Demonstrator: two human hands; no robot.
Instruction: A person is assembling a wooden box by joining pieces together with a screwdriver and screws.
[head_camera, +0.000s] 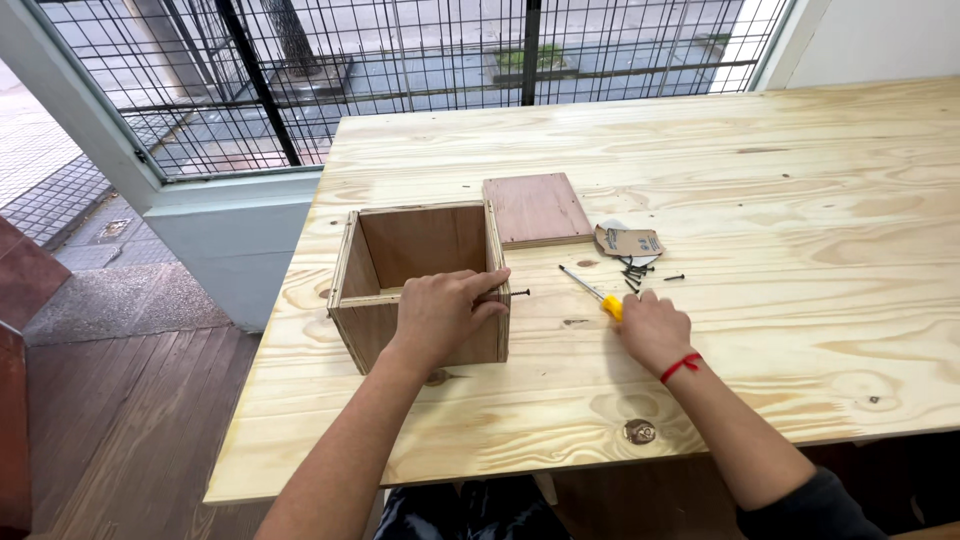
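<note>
1. Pale pine counter, seen from above. Near edge and right end cut off by the frame; window grille beyond the far left corner.
2. Open-topped plywood box sits near the counter's left edge, opening upward. Inner floor in shadow, hard to read. Near wall largely covered by the left hand.
3. Left hand lies over the box's near-right corner, fingers curled across the top rim, index finger stretched toward the right wall. It grips the box; palm side hidden.
4. Dark screw projects sideways from the box's right wall, just past the left fingertips. How deep it sits cannot be told.
5. Right hand rests on the counter right of the box, closed around the yellow handle of a screwdriver. Most of the handle is buried in the fist; only a stub of yellow and the thin metal shaft show, pointing up-left toward the box, tip apart from the screw.
6. Red cord around the right wrist.
7. Flat plywood panel lies behind the box, touching or just beside its far right corner; cannot tell which.
8. Small torn cardboard packet right of the panel, with a loose pile of black screws just below it. Count unclear; too small.
</note>
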